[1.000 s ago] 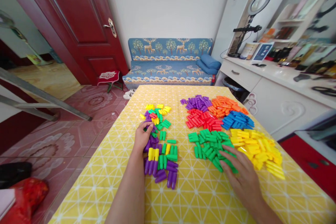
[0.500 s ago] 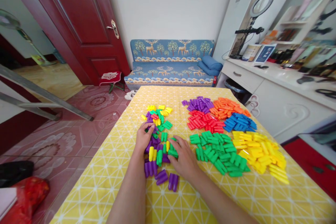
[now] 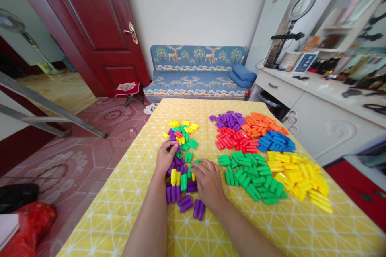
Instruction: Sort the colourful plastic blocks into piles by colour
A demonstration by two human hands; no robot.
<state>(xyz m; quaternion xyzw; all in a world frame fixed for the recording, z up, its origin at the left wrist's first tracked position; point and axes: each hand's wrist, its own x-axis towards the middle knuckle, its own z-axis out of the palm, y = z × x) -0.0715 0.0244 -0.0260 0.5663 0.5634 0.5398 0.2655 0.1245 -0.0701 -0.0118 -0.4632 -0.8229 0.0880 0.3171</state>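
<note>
A mixed heap of small double-tube plastic blocks, purple, green, yellow and a little red, lies on the left half of the table. My left hand [image 3: 165, 156] rests at its left side, fingers apart and bent over purple blocks [image 3: 177, 162]. From the right, my right hand [image 3: 208, 181] curls its fingers down over green blocks [image 3: 196, 162], partly hiding them and a yellow one. Close by are a yellow block [image 3: 173, 177], an upright green block [image 3: 183, 182] and a purple row [image 3: 173, 194]. Two purple blocks [image 3: 199, 209] lie nearest me.
Sorted piles fill the table's right side: purple [image 3: 230, 120], orange [image 3: 261, 123], red [image 3: 235, 139], blue [image 3: 276, 141], green [image 3: 251, 174] and yellow [image 3: 300, 172]. A yellow patterned cloth [image 3: 120, 217] covers the table. Beyond stands a blue sofa [image 3: 196, 80]; a white dresser [image 3: 331, 116] is at the right.
My right hand has shifted slightly left, its fingers curling further over the green and yellow blocks. My left hand has stayed nearly still.
</note>
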